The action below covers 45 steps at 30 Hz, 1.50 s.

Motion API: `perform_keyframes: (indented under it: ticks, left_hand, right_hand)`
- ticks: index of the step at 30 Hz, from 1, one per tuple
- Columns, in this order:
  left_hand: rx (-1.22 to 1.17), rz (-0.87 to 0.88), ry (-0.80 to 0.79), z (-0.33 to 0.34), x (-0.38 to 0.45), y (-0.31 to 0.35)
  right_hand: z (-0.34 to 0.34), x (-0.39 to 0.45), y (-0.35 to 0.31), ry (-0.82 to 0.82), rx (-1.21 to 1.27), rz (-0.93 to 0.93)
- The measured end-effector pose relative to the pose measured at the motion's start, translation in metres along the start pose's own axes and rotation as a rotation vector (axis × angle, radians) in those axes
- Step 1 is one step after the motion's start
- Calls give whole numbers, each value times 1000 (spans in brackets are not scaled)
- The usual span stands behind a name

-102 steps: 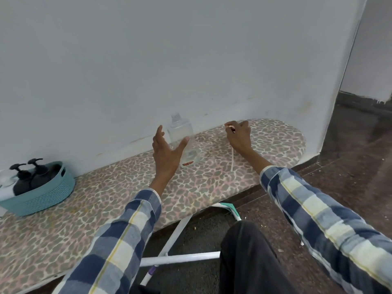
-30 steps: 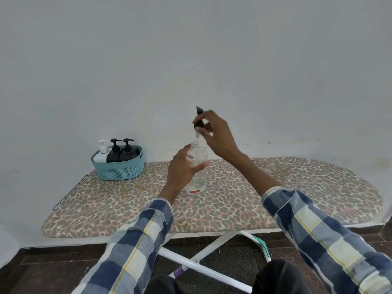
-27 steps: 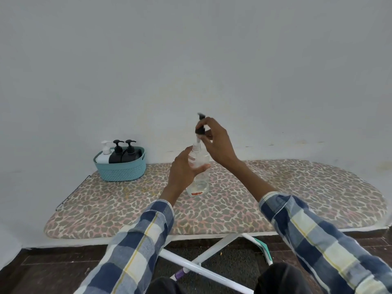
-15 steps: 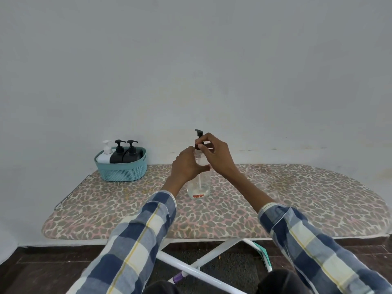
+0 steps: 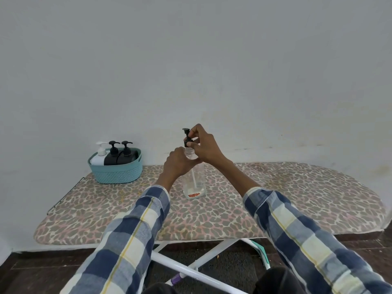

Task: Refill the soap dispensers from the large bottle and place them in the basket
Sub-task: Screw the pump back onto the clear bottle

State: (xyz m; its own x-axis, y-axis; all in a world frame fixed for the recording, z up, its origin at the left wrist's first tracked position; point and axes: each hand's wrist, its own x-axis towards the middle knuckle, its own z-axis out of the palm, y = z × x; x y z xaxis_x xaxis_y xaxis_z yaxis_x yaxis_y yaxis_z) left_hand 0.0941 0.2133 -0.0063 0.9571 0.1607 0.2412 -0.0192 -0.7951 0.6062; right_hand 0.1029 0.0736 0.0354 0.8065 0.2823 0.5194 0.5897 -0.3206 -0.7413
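Clear dispenser (image 5: pixel 194 177) upright at mid ironing board (image 5: pixel 297 187), black pump (image 5: pixel 187 138) seated at its neck with the dip tube reaching down inside; level of soap hard to judge through the clear wall. Left hand (image 5: pixel 179 164) wrapped around the shoulder of the bottle, steadying it. Right hand (image 5: pixel 203 148) closed on the pump collar, fingertips (image 5: pixel 194 132) pinching at the stem below the nozzle. Step in hand, by the look of it: screwing the pump back on after filling. Next move likely calls for a few firm turns of the collar against a steady left grip, then a lift across to the left. Teal basket (image 5: pixel 118 172) at the far left end of the board, against the wall (image 5: pixel 191 60), holding one white bottle (image 5: pixel 98 158) and two black bottles (image 5: pixel 119 158), with little room visible beside them. Large refill bottle not in view
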Motion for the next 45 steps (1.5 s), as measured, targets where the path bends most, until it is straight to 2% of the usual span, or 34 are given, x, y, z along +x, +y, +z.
perform_keyframes:
  ticks: [10,20,28,34,39,45]
  left_hand:
    - [-13,4,-42,-1,-3,6]
    - [-17,-3,-16,3,0,2]
    - [-16,15,-15,4,-2,3]
    - [-58,80,-2,4,-5,5]
    - [-60,77,7,7,-3,5]
    - [-20,47,19,8,0,3]
  right_hand:
    - [-18,7,3,-140,23,59]
    - [-16,1,0,-129,22,100]
    - [-23,8,6,-206,17,128]
    - [-16,7,10,-141,-21,178]
    - [-9,1,7,-90,-192,147]
    - [-10,-6,8,-74,-131,142]
